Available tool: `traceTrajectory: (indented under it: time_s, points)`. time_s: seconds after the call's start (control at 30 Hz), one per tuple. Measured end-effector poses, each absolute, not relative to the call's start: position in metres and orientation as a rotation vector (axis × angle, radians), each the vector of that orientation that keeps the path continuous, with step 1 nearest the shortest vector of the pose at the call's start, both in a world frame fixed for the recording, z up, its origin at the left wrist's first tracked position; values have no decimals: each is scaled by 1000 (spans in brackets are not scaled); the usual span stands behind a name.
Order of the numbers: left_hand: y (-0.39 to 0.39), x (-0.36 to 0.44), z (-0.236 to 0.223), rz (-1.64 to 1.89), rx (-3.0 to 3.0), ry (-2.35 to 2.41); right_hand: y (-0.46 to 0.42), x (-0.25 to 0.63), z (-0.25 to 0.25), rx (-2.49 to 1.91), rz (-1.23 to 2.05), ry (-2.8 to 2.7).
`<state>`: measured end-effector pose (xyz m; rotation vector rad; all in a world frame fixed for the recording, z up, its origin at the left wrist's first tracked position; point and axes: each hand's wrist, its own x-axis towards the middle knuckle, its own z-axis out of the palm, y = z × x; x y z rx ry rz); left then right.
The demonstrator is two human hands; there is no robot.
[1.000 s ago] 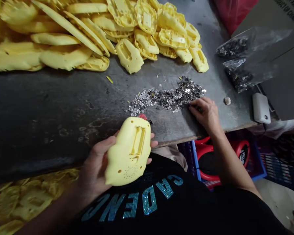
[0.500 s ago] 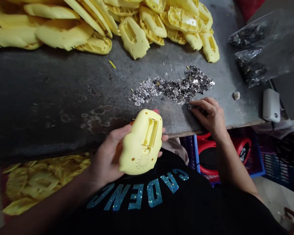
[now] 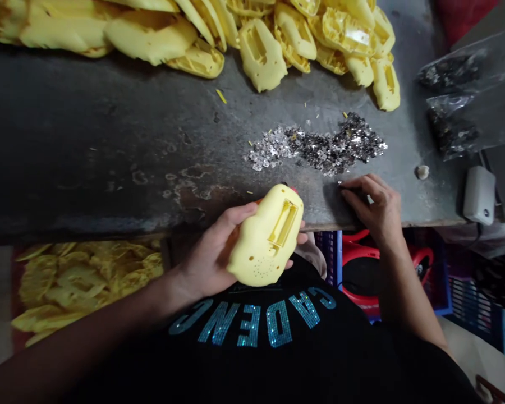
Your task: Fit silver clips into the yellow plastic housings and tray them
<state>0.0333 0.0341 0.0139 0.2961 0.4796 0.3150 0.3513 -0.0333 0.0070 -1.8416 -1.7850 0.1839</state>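
My left hand grips a yellow plastic toy shell at the table's near edge, its back side up, showing an open rectangular slot and small speaker holes. My right hand rests on the dark table just below a strewn heap of small shiny metal pieces. Its fingertips are pinched together on something tiny I cannot make out.
Several more yellow shells are piled along the table's far edge. Plastic bags of dark small parts lie at the right, with a white box below them. A bin of yellow shells sits under the table left; a red object sits below right.
My right hand drew back from the metal heap toward the table's edge with its fingers pinched. The left hand kept the yellow shell and tilted it slightly. The view shifted.
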Motion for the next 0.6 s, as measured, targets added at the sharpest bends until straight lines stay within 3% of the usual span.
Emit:
traceTrajectory:
  time_s: [0.27, 0.6]
  points:
    - [28, 37, 18, 272, 289, 434, -32, 283, 46, -1250, 395, -1876]
    - [24, 35, 23, 275, 318, 384, -34, 276, 56, -1232, 207, -2061]
